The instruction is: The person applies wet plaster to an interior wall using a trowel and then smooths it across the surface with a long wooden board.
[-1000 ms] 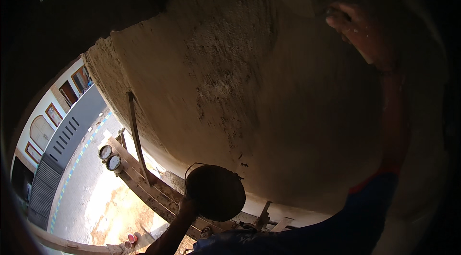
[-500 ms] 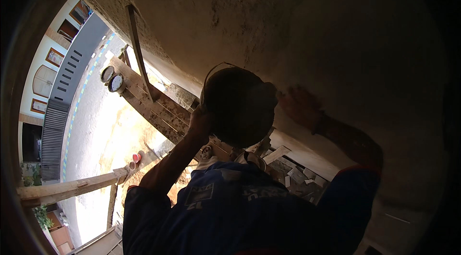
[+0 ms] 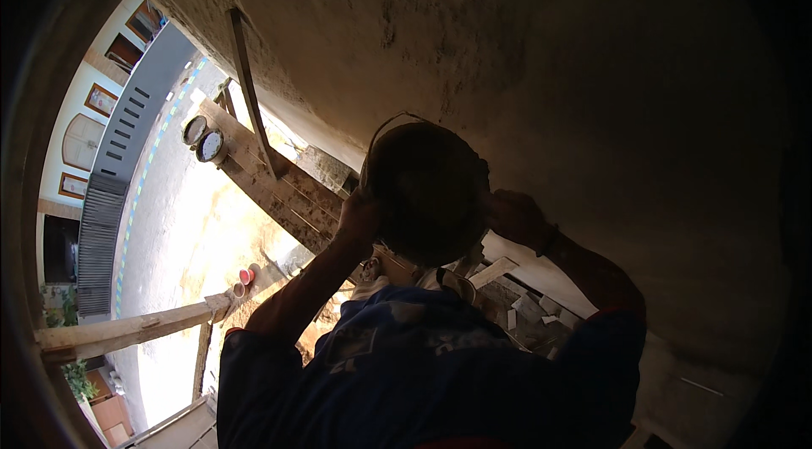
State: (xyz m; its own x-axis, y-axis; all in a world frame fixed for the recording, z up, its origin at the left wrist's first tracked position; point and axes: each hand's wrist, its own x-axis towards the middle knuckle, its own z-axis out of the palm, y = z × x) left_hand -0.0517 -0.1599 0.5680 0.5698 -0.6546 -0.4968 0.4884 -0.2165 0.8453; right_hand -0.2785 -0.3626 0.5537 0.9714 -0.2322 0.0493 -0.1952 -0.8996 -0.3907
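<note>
Here — bucket [image 3: 430,195], planks [image 3: 298,202], shadowed wall [image 3: 592,102].

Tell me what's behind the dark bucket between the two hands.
Around the dark bucket, the wall shows above and to the right, and planks to the lower left. Whatever lies directly behind it is covered.

Ground [image 3: 169,280] left: sunlit, washed-out glare | wall [image 3: 609,111] right: deep shadow | fisheye bend, black rim
</note>
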